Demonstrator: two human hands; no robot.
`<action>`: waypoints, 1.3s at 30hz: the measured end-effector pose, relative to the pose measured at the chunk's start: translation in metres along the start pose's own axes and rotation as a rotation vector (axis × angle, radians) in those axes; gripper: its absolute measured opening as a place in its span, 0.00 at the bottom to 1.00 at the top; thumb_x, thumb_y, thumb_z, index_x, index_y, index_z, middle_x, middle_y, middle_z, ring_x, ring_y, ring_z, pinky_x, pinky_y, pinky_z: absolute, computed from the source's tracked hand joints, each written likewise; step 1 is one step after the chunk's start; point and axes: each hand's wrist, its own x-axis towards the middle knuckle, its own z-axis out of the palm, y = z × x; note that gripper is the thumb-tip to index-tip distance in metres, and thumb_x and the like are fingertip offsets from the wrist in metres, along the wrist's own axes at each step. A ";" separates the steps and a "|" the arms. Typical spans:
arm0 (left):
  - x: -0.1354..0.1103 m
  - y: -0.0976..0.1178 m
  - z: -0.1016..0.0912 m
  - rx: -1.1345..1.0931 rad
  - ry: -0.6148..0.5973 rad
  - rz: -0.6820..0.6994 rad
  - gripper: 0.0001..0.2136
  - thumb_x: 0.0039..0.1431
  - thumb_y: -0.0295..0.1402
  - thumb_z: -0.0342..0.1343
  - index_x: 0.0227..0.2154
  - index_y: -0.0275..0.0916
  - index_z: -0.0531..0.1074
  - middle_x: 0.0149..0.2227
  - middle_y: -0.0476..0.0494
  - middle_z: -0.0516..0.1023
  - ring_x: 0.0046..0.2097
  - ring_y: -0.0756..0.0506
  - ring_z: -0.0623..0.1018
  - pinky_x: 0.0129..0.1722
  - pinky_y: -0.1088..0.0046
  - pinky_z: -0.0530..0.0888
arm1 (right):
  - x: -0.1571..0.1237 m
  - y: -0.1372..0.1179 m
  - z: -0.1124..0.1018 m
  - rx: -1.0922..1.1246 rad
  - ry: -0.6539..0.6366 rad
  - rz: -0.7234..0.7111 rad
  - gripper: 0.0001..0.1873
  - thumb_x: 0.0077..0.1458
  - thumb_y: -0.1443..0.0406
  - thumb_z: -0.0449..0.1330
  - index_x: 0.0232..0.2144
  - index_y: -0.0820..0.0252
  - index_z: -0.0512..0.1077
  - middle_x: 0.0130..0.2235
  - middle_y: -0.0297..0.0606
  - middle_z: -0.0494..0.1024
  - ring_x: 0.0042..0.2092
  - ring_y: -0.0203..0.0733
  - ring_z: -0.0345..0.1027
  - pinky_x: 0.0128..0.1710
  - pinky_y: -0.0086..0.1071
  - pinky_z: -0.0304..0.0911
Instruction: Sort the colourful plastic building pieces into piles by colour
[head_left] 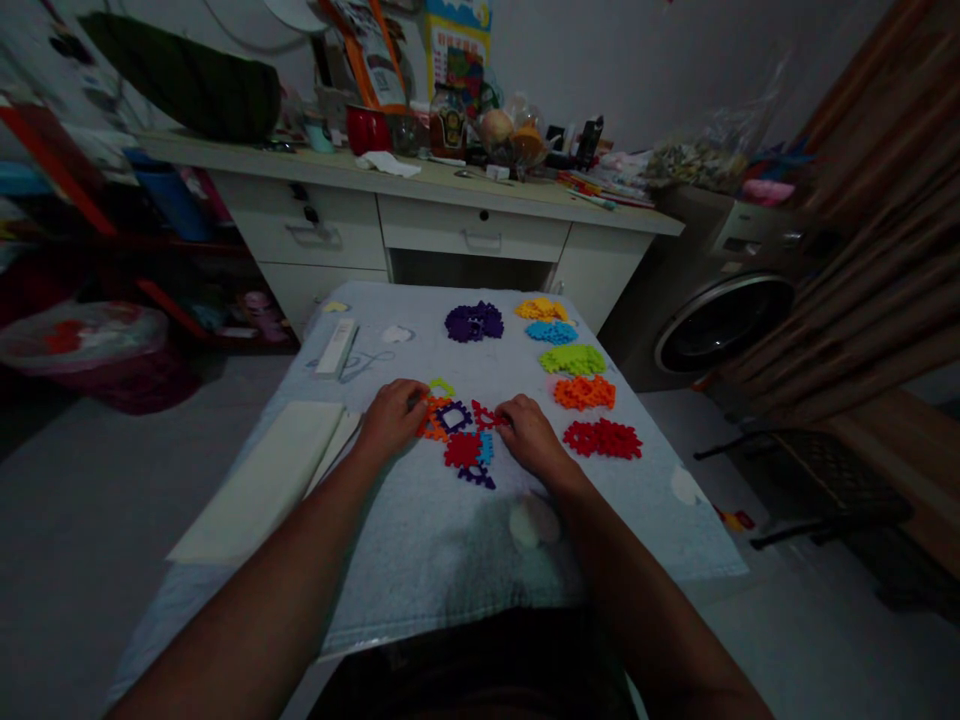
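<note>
My left hand [391,418] is closed, its fingertips at the outer edge of an orange interlocking building piece [433,420]. My right hand [529,432] pinches a red triangular building piece [486,415]. Between the hands lie a dark purple frame-shaped piece [454,416], a red square piece [462,450] and a blue piece [486,448]. A purple triangular piece [477,478] sits at their near side, and a lime-green piece [441,387] at the far side. Whether neighbouring pieces are locked together or merely touching, I cannot tell.
Sorted piles stand on the cloth-covered table [420,570]: purple [474,322], yellow [541,309], blue [551,332], green [573,359], orange [585,393] and red [603,438]. Left are a white box [337,348] and a pale folded sheet [262,480]. A cluttered desk [420,185] stands behind.
</note>
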 end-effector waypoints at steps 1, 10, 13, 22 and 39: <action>0.000 0.000 0.000 0.000 -0.003 0.000 0.15 0.54 0.34 0.49 0.40 0.37 0.75 0.43 0.38 0.78 0.47 0.39 0.75 0.51 0.60 0.71 | 0.000 0.001 0.001 0.012 0.012 0.001 0.09 0.59 0.70 0.57 0.41 0.62 0.75 0.42 0.43 0.73 0.45 0.43 0.64 0.50 0.35 0.58; 0.000 0.004 -0.003 0.006 -0.028 0.003 0.14 0.54 0.34 0.48 0.40 0.38 0.75 0.43 0.38 0.78 0.47 0.40 0.75 0.52 0.60 0.70 | -0.004 0.005 -0.001 0.093 0.065 0.005 0.09 0.55 0.71 0.58 0.40 0.62 0.73 0.38 0.40 0.73 0.41 0.41 0.64 0.45 0.34 0.59; -0.001 0.004 -0.003 0.011 -0.026 0.003 0.14 0.54 0.35 0.49 0.40 0.38 0.75 0.43 0.38 0.78 0.47 0.40 0.75 0.52 0.60 0.70 | -0.005 0.004 -0.002 0.097 0.073 0.004 0.08 0.57 0.69 0.58 0.40 0.62 0.74 0.38 0.40 0.73 0.40 0.41 0.64 0.44 0.34 0.60; 0.000 0.003 -0.002 0.019 -0.043 0.028 0.15 0.54 0.36 0.48 0.39 0.37 0.75 0.41 0.38 0.79 0.46 0.39 0.76 0.50 0.59 0.71 | -0.013 0.018 -0.029 0.079 0.199 0.052 0.11 0.58 0.68 0.58 0.43 0.61 0.76 0.41 0.44 0.73 0.46 0.45 0.66 0.50 0.37 0.61; 0.001 -0.003 0.001 0.035 -0.028 0.037 0.16 0.54 0.38 0.47 0.39 0.37 0.75 0.43 0.37 0.78 0.46 0.39 0.76 0.51 0.60 0.70 | -0.104 0.103 -0.098 -0.086 0.245 0.346 0.12 0.53 0.67 0.57 0.40 0.60 0.77 0.38 0.42 0.74 0.41 0.44 0.67 0.46 0.37 0.62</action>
